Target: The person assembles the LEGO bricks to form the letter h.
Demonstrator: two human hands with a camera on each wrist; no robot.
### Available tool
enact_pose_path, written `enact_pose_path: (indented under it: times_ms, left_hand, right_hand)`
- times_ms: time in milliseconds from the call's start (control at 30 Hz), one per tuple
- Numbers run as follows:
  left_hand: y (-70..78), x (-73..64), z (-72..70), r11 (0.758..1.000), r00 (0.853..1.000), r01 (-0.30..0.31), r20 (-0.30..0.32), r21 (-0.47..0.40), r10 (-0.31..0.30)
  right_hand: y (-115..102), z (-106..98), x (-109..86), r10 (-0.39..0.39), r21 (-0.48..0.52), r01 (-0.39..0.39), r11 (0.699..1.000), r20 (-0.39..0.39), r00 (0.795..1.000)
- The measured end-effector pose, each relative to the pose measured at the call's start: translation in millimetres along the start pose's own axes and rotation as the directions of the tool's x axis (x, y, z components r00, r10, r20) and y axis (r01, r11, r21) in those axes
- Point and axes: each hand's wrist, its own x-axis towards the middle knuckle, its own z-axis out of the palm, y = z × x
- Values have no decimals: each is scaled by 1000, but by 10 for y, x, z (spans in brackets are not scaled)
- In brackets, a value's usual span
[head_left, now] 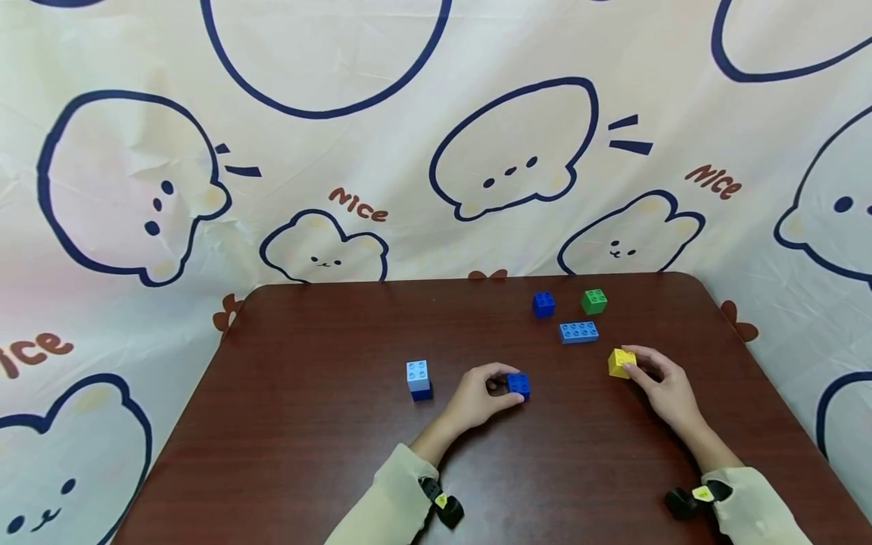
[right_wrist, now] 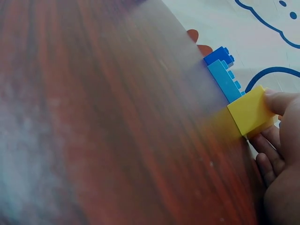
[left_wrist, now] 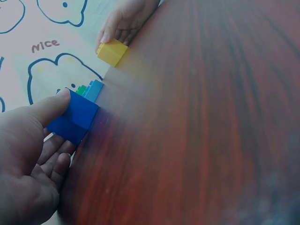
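In the head view my left hand point(head_left: 479, 397) pinches a dark blue building block point(head_left: 518, 385) between thumb and fingers near the table's middle. The left wrist view shows the thumb on one side of this blue block point(left_wrist: 75, 117). My right hand point(head_left: 668, 382) grips a yellow block point(head_left: 621, 362) at the right, with studs facing up. In the right wrist view the thumb lies against the yellow block point(right_wrist: 251, 111), whose lower edge is right at the tabletop. Left of my left hand, a light blue block point(head_left: 417, 375) sits on top of a dark blue block point(head_left: 421, 394).
Behind the hands, a longer light blue block point(head_left: 578, 332) lies on the brown table point(head_left: 306, 454). Beyond it stand a dark blue block point(head_left: 543, 304) and a green block point(head_left: 594, 301) near the back edge. A patterned cloth point(head_left: 409, 151) hangs behind the table.
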Motion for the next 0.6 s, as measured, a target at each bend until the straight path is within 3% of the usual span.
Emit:
enact_pose_path:
  times_ms: [267,600]
  left_hand:
    - [-4,4,-3,999,999,33,6,-12,-33]
    - [-9,0,-8,1000,1000,31,-2,-5,-31]
  right_hand:
    - [-1,-8,-9,15,4,-15,1000,-2,1000]
    - [-80,-56,-18,35,42,-35,999,3,999]
